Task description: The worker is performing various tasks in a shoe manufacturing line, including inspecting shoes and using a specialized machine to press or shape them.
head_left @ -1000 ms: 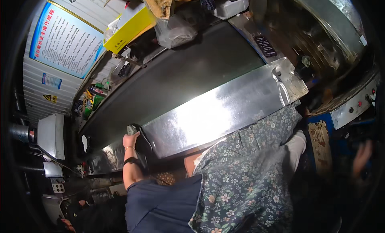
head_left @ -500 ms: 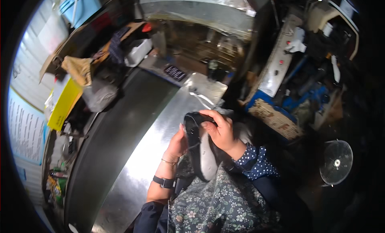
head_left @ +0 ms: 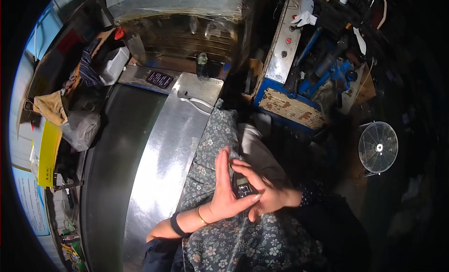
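Observation:
My left hand (head_left: 223, 190) and right hand (head_left: 269, 192) meet above my lap, palms turned toward each other. Between them shows a small dark piece (head_left: 244, 191) with a pale patch, mostly hidden by the fingers; it looks like the shoe seen end-on, but I cannot make out its full shape. The left fingers are long and straight, with the thumb below the piece. My right fingers curve around its other side. A floral apron (head_left: 210, 246) lies beneath both hands. My left wrist carries a thin bracelet and a dark strap.
Left of my lap run a shiny metal ledge (head_left: 156, 159) and a dark conveyor belt (head_left: 124, 164). Pliers (head_left: 196, 102) lie on the metal at the far end. A blue machine (head_left: 292, 106) stands at far right, with a round fan (head_left: 379, 147) nearer. Cluttered shelving lines the left.
The hands have come lower, toward my lap, and closer together. The black shoe with its pale inside, seen lengthwise before, is now mostly hidden. The view has turned to the right.

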A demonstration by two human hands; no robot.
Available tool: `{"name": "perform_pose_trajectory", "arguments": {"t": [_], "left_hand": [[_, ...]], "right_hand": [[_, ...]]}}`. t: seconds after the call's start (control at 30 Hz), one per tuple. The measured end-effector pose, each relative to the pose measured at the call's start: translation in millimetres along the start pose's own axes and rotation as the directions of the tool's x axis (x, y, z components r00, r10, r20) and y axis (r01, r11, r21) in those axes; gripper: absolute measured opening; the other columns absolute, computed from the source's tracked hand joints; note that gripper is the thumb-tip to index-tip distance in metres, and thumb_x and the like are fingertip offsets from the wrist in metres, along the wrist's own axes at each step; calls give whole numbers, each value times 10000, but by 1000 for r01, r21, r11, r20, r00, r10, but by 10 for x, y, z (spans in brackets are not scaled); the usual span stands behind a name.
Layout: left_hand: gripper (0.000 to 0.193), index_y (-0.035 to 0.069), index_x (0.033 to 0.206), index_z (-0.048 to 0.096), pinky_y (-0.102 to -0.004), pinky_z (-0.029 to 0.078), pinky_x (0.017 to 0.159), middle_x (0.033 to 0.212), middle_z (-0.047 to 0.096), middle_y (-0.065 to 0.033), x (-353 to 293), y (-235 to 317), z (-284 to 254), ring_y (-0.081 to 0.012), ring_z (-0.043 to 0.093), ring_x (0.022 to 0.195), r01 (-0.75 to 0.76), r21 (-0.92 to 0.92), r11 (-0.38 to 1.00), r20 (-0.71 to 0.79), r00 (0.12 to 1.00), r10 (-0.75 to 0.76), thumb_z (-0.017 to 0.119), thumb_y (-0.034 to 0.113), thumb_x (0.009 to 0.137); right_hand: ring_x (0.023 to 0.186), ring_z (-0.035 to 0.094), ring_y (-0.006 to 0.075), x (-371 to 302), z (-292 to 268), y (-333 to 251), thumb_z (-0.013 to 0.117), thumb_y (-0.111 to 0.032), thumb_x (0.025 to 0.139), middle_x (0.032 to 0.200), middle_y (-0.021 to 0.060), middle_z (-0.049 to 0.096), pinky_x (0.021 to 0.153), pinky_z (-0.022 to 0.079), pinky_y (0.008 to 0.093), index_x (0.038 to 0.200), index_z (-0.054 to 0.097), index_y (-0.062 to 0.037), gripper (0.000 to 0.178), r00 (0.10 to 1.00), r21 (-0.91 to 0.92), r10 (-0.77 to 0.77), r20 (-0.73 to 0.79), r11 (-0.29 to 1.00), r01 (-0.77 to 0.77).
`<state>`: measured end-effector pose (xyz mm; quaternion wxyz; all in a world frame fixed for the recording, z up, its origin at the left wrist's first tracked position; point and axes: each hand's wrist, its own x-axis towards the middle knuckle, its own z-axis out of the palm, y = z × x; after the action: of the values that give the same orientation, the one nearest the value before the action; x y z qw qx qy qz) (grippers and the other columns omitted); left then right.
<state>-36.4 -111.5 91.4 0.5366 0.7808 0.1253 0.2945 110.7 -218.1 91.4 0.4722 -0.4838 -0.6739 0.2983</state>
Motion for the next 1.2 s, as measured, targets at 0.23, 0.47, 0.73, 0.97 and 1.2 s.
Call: {"name": "perform_pose_trajectory", "arguments": {"t": [0.23,0.47,0.73,0.97,1.2], "left_hand": [[577,-12,1210,553,-479,383,1016,1176,612,-184,26,-76,137,-366,580,1104,-21,10,1000,152,988,20,771,286,767],[419,12,1080,605,-400,494,805,1002,645,-148,41,-177,251,-330,631,915,16,1,1000,65,998,-16,757,257,776],[213,17,960,598,-265,482,819,936,640,-22,407,-491,263,-143,600,881,457,-583,671,53,846,-531,705,117,805],[577,18,1403,443,-339,394,1061,1377,504,-126,656,-1201,-106,-216,523,1220,220,-427,877,-162,936,-314,483,433,1005],[761,4,1459,323,-368,338,1096,1388,447,-180,548,-1393,-17,-267,442,1298,262,-18,965,-189,947,-261,746,199,858]], "right_hand": [[972,552,249,-296,159,125,827,-506,727,1069,127,545,829,451,359,1185,486,20,777,988,31,103,-114,994,-100],[954,572,258,-258,95,196,786,-445,797,1056,124,582,813,458,371,1133,524,10,623,992,58,25,-126,998,-18],[935,493,72,158,66,575,685,-136,920,1078,-1,545,792,441,271,1127,543,-43,267,933,746,340,-116,650,-144],[1402,318,252,330,118,1317,717,-377,881,1466,157,374,1149,251,371,1488,234,5,865,930,425,258,-261,896,-130],[1100,592,434,51,489,1625,656,-284,930,1206,285,589,891,491,437,1394,375,50,637,815,-10,347,-465,918,-396]]}}
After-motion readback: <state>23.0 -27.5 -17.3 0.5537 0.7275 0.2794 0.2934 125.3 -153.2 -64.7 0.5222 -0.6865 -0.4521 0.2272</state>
